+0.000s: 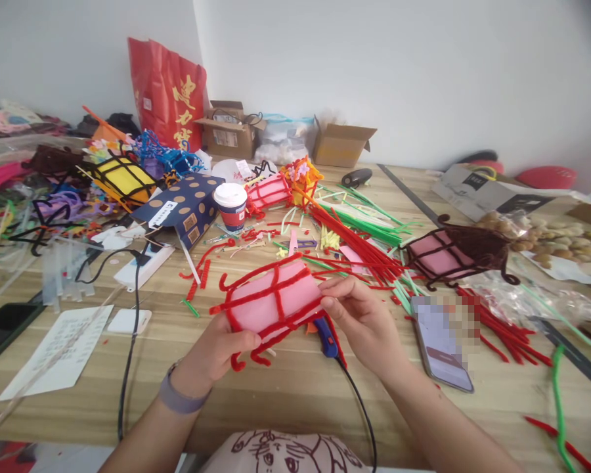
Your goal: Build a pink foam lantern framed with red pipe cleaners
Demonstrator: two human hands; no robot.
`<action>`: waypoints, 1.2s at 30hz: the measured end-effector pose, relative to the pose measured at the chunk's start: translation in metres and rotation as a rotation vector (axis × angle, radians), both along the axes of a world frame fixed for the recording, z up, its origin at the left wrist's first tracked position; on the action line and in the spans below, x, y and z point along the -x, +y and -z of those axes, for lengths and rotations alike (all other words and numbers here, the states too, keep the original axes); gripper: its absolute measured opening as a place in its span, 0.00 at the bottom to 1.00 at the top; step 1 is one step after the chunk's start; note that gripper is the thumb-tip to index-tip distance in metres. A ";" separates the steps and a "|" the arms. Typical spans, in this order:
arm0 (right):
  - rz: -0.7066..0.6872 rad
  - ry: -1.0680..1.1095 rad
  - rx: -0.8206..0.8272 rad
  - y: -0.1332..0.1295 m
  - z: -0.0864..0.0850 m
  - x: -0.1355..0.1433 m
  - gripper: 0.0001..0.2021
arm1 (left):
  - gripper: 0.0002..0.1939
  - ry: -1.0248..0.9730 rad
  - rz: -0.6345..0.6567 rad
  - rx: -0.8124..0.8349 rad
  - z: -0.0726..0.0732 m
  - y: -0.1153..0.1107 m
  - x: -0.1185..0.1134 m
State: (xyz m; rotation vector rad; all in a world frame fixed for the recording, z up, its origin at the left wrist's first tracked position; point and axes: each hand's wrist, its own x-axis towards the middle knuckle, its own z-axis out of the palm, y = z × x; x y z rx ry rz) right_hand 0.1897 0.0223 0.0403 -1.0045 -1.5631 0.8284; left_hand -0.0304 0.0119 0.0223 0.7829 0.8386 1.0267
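A pink paper lantern (263,305) framed in red pipe cleaners lies tilted on its side above the table, between my hands. My left hand (226,345) grips its lower left part, the thumb laid along the frame. At the lantern's right end, my right hand (357,315) pinches its edge with thumb and fingertips. Curled red ends stick out at the left. Just below and behind the lantern rests a blue glue gun (329,340), partly hidden by it, its black cord running toward me.
Red pipe cleaners (359,243) lie behind my right hand. A phone (440,345) and a brown-framed lantern (456,253) are at the right. A paper cup (231,205) stands beside a dotted blue box (187,203). At the left are a power strip (142,266) and a written sheet (56,355).
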 end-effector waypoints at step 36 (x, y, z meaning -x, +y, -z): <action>0.004 0.100 0.053 -0.003 0.001 0.008 0.07 | 0.18 -0.005 0.089 -0.012 0.012 0.000 0.003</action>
